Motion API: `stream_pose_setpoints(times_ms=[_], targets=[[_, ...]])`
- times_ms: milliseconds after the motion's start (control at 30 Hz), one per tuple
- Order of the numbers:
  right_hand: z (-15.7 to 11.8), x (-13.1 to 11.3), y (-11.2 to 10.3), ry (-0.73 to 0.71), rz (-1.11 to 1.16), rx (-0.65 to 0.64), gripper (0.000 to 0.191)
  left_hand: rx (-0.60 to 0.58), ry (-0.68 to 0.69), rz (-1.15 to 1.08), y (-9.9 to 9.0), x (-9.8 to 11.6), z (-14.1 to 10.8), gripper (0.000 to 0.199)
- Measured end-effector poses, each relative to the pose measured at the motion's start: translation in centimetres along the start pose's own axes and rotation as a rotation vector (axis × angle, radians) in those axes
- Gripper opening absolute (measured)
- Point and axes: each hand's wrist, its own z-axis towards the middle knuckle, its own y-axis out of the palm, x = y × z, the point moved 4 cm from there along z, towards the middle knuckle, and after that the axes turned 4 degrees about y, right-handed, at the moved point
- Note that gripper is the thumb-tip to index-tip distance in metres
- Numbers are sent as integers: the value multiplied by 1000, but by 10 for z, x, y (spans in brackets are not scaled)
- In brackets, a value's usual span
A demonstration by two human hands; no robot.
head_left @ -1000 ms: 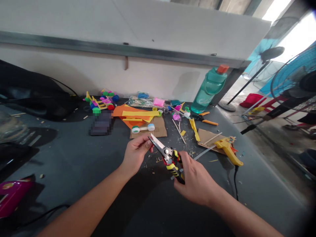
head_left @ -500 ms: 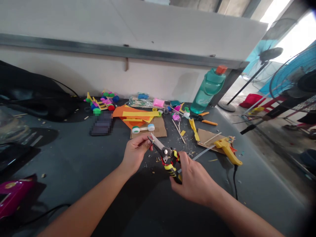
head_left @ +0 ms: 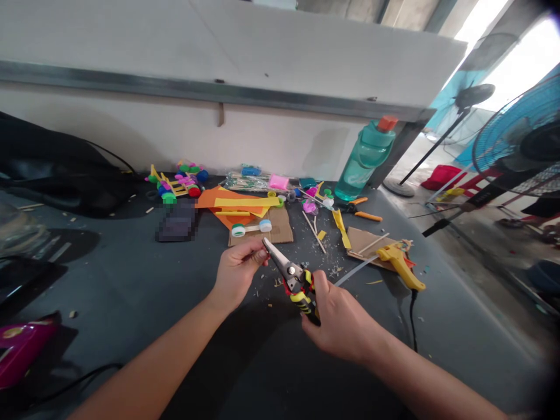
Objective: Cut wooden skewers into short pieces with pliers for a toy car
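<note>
Right hand [head_left: 340,324] clamped tight on the yellow-handled snips [head_left: 299,286]!
Left hand [head_left: 238,275] pinches closed at their tip, yellow glue gun [head_left: 400,266] lying nearby on the dark surface [head_left: 131,326].

Two hands, left hand [head_left: 238,274] and right hand [head_left: 343,322], with one pair of tin snips [head_left: 293,277] between them. Toward the right edge of the desk [head_left: 131,303], one hot glue gun [head_left: 400,265], one glue stick [head_left: 354,271] and one cardboard scrap [head_left: 363,245]; nearer the far edge, one cardboard sheet [head_left: 280,228], one teal water bottle [head_left: 365,160] and one pair of orange-handled cutters [head_left: 367,216]. Beyond the right edge, two pedestal fans [head_left: 520,131] [head_left: 475,96].
</note>
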Motion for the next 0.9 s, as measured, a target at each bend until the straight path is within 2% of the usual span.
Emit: stream_pose_setpoints(times_ms=[167, 267, 367, 467, 567, 733, 900], targets=[[7, 4, -3, 47, 148, 31, 32, 8, -72, -3, 2, -9, 1, 13], [16, 20, -13, 175, 269, 79, 35, 62, -114, 102, -1, -22, 0, 18], [30, 41, -22, 313, 361, 112, 40, 19, -197, 232, -2, -36, 0, 23], [46, 53, -23, 453, 252, 36, 56, -60, -186, 337, -1, -40, -1, 25], [62, 49, -16, 490, 72, -11, 66, -113, -136, 419, 0, -40, -1, 25], [88, 35, -3, 486, -76, 62, 66, -112, -121, 438, -2, -40, -2, 26], [97, 36, 6, 507, -149, 97, 70, -125, -120, 450, -1, -38, -2, 26]])
